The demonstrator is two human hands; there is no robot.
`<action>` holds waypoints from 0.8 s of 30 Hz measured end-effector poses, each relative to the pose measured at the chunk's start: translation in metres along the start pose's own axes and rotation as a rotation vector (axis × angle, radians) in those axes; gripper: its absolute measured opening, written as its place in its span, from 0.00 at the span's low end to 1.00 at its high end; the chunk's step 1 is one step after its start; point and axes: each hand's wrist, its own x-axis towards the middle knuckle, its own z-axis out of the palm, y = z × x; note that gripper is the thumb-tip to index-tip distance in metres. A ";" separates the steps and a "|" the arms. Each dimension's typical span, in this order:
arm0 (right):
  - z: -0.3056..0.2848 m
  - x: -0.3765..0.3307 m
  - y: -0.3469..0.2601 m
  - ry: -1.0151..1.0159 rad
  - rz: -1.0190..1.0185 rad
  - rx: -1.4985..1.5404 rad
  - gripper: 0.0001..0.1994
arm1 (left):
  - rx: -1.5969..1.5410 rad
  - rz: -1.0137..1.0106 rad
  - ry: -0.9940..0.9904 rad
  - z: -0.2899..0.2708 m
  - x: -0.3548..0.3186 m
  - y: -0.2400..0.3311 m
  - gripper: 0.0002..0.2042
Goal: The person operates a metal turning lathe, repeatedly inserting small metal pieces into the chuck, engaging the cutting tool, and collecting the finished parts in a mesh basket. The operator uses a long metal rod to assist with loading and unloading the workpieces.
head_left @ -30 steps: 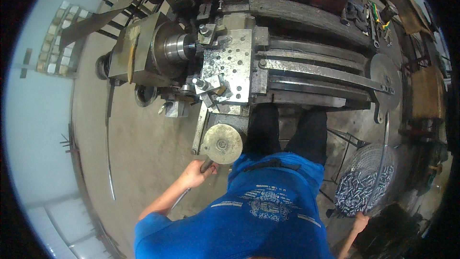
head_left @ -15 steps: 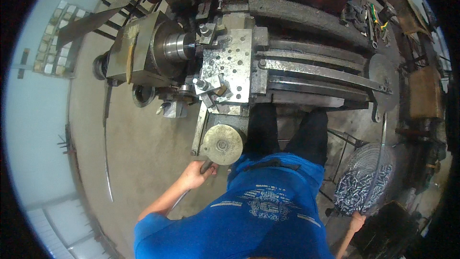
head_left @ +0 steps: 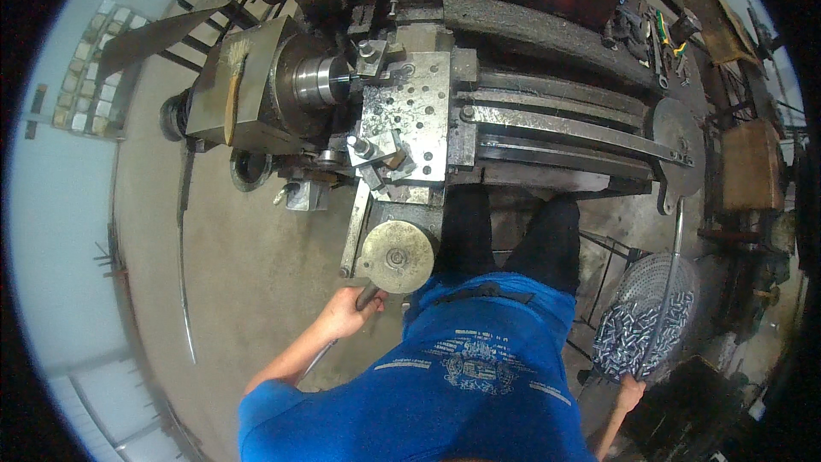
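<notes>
I stand at a grey metal lathe [head_left: 479,120]. My left hand [head_left: 346,315] is closed around the dark crank handle [head_left: 368,295] of the round brass-coloured handwheel [head_left: 396,257] at the front of the carriage. My right hand [head_left: 630,393] reaches down to the right and touches the lower rim of a round wire basket [head_left: 654,278] that holds several small shiny metal parts [head_left: 633,329]; whether it grips the rim I cannot tell. The chuck [head_left: 318,79] and the perforated tool plate [head_left: 406,115] lie above the handwheel.
A brush [head_left: 233,77] rests on the headstock at the left. Hand tools [head_left: 650,30] lie on the machine's back right. A long thin metal rod [head_left: 181,265] lies on the concrete floor to the left. A round disc [head_left: 680,141] hangs at the bed's right end.
My right hand has shifted slightly along the basket's lower edge. My left hand stays on the handwheel crank.
</notes>
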 end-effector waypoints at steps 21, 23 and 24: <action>0.030 -0.020 0.010 0.320 -0.292 -0.046 0.09 | -0.034 0.059 -0.010 0.000 0.001 -0.004 0.08; 0.022 -0.016 0.013 0.071 -0.334 -0.203 0.14 | -0.021 0.059 -0.015 0.000 0.002 -0.005 0.08; 0.018 -0.014 0.014 -0.055 -0.354 -0.281 0.17 | -0.014 0.062 -0.016 -0.001 0.002 -0.004 0.08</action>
